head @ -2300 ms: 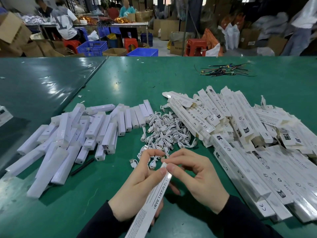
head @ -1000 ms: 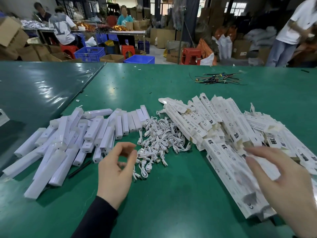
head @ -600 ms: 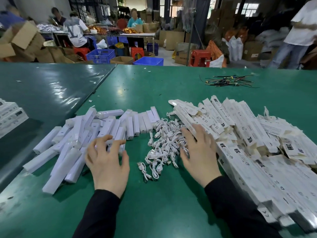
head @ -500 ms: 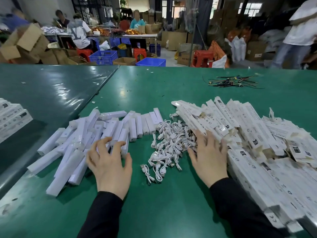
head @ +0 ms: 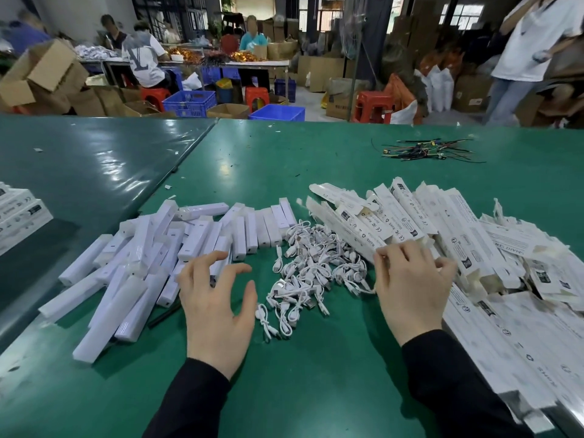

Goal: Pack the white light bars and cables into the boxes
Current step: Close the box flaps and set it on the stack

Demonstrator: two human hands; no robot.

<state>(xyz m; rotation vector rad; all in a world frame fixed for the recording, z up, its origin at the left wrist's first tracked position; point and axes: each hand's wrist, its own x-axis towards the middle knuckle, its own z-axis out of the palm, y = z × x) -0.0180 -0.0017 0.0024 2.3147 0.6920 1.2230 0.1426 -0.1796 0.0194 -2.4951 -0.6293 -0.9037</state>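
**Both hands out over the piles, nothing picked**

Left hand (head: 218, 308) hovered at 7 o'clock of the green table (head: 316, 390), fingers spread wide and slightly curled, holding nothing. Its fingertips sat over the near end of the white light bars (head: 177, 248); contact not clear.

Right hand (head: 410, 289) was at 5 o'clock, fingers bent down onto the edge of the boxes (head: 458, 248). Index tip pressed a box end; couldn't tell if anything was actually gripped.

Light bars lay loose in a heap from 9 to 11 o'clock, some overlapping. Cables (head: 316, 263) were a tangled white pile at centre, between the two hands, touching the box heap on its 3 o'clock side. Boxes were stacked flat and crossed from 1 to 4 o'clock.

More printed boxes (head: 19, 213) at the far 9 o'clock edge. Bundle of coloured wires (head: 426, 151) at 1 o'clock, well apart from the piles.
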